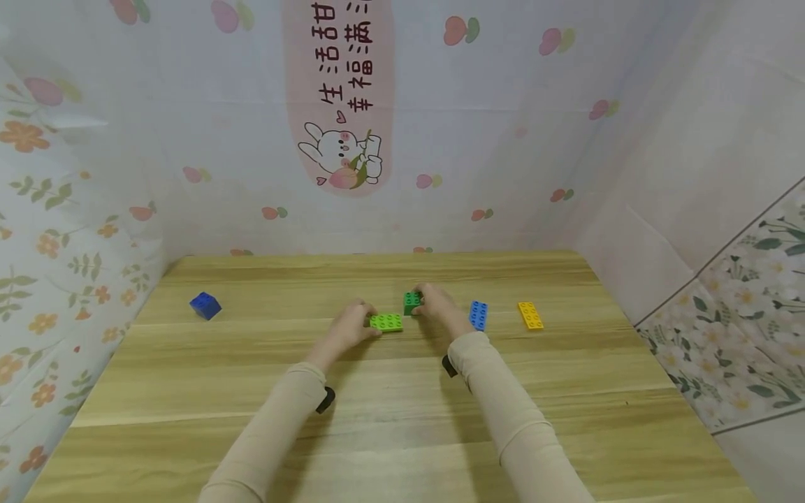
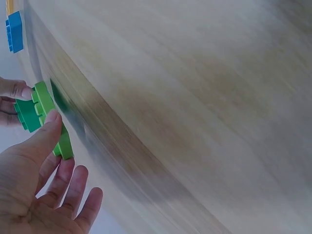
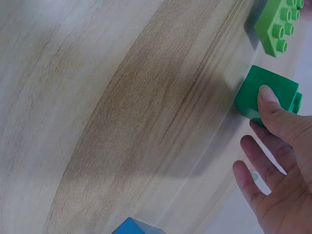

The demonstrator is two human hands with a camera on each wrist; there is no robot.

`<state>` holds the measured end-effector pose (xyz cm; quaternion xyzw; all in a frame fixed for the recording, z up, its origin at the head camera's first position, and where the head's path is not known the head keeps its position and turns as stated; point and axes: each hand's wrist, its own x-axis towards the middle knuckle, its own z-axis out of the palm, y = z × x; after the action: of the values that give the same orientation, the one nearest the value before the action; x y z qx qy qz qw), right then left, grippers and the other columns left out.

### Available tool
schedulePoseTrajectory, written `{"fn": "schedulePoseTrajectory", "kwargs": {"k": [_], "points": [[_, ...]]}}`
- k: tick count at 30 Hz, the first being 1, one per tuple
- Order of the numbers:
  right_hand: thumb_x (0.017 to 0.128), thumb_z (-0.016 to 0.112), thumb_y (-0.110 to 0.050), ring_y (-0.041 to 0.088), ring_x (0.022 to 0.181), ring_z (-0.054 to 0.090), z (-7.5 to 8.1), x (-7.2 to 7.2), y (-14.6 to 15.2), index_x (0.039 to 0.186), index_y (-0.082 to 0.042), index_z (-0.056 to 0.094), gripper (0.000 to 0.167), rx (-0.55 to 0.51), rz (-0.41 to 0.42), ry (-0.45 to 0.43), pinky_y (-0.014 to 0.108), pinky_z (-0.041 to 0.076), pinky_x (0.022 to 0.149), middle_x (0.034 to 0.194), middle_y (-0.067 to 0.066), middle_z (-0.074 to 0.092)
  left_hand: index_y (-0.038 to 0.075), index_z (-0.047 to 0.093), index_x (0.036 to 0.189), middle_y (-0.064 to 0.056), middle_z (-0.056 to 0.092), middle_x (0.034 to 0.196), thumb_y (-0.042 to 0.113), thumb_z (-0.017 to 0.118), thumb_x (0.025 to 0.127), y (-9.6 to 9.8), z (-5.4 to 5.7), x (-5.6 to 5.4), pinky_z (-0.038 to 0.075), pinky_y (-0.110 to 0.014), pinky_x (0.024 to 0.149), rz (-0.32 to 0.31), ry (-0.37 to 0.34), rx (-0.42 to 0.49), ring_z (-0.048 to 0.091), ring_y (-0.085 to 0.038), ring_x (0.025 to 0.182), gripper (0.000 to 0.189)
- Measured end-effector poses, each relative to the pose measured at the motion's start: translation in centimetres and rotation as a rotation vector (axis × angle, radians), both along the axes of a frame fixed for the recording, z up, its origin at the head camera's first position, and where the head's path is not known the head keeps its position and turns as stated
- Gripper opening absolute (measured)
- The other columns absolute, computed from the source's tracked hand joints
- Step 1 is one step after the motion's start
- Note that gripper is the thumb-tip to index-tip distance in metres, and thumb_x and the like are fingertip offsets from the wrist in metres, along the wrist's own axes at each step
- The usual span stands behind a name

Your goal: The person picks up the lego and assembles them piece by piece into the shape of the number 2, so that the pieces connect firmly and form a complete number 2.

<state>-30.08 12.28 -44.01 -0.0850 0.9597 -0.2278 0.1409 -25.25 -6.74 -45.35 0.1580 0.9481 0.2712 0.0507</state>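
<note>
Near the middle of the table, my left hand (image 1: 352,323) pinches a flat light green toy building brick (image 1: 386,322) by its left end, studs facing up. In the left wrist view the thumb lies on the brick's side and the other fingers spread out below. My right hand (image 1: 438,307) holds a taller dark green building brick (image 1: 411,303) just behind and to the right of the light green one. The right wrist view shows the thumb pressed on the dark green brick's side (image 3: 256,87), with a gap between it and the light green brick (image 3: 268,29).
To the right of my right hand lies a flat blue brick (image 1: 479,316), and farther right a flat yellow brick (image 1: 530,315). A dark blue brick (image 1: 205,305) sits at the far left of the wooden table (image 1: 390,419). Patterned cloth (image 1: 516,140) hangs behind the table.
</note>
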Motion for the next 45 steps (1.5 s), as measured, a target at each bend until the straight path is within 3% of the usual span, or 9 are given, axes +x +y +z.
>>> {"fn": "schedulePoseTrajectory", "kwargs": {"k": [10,19,32,36,45], "points": [[0.082,0.067,-0.008,0.028,0.108,0.056,-0.1,-0.4,0.0,0.123,-0.003,0.053,0.044,-0.022,-0.006,-0.008,0.038,0.047,0.092,0.118,0.015,0.059,-0.001,0.063,0.103,-0.014,0.058,0.101,0.017,0.074,0.075,0.7,-0.3,-0.2,0.047,-0.039,0.087,-0.051,0.009,-0.028,0.056,-0.027,0.095,0.035],[0.081,0.067,-0.009,0.027,0.109,0.055,-0.1,0.0,0.1,0.123,-0.004,0.053,0.045,-0.004,-0.015,0.002,0.038,0.046,0.094,0.119,0.014,0.058,-0.001,0.065,0.101,-0.012,0.058,0.094,0.017,0.076,0.073,0.6,-1.2,0.1,0.048,-0.036,0.078,-0.026,0.022,0.027,0.053,-0.022,0.085,0.036],[0.08,0.068,-0.008,0.027,0.107,0.057,-0.1,0.3,-0.1,0.121,-0.001,0.054,0.044,-0.014,-0.004,0.026,0.038,0.047,0.092,0.117,0.015,0.059,0.0,0.063,0.107,-0.014,0.06,0.107,0.019,0.076,0.073,0.3,-1.1,-0.2,0.047,-0.039,0.089,-0.042,-0.023,0.002,0.055,-0.026,0.099,0.04],[0.08,0.068,-0.007,0.027,0.107,0.056,-0.4,0.3,-0.2,0.122,-0.001,0.054,0.044,-0.02,-0.005,0.018,0.039,0.047,0.093,0.116,0.015,0.059,-0.001,0.06,0.109,-0.013,0.059,0.106,0.018,0.075,0.074,0.0,-1.2,-0.1,0.047,-0.039,0.091,-0.041,-0.057,0.022,0.055,-0.027,0.099,0.042],[0.081,0.068,-0.008,0.028,0.108,0.056,-0.5,0.4,0.2,0.119,-0.002,0.055,0.041,-0.011,0.035,0.079,0.04,0.047,0.092,0.116,0.015,0.06,-0.002,0.06,0.107,-0.014,0.058,0.104,0.014,0.074,0.074,-0.1,-1.6,0.0,0.047,-0.039,0.09,-0.02,-0.046,0.081,0.055,-0.028,0.098,0.039]]}}
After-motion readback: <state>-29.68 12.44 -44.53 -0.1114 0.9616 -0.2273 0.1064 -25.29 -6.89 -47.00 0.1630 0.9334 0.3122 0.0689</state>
